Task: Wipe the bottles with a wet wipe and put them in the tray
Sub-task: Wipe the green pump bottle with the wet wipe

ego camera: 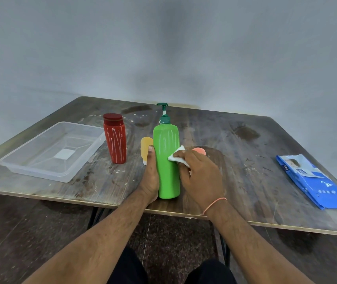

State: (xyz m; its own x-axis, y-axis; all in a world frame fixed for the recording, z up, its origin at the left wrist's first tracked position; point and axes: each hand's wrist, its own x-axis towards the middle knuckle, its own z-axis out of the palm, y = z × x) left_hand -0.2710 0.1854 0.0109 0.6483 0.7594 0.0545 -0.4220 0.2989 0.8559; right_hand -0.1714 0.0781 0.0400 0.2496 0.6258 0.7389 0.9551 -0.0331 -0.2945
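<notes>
A tall green pump bottle stands upright near the table's front edge. My left hand holds its left side, thumb up along the body. My right hand pinches a white wet wipe and presses it against the bottle's right side. A red bottle with white streaks stands to the left. A small yellow bottle shows behind my left thumb. An orange one is mostly hidden behind my right hand. The clear plastic tray sits at the left with nothing in it.
A blue pack of wet wipes lies at the right, near the table's edge. The wooden table is stained and scratched. A grey wall rises behind it. My knees show below the front edge.
</notes>
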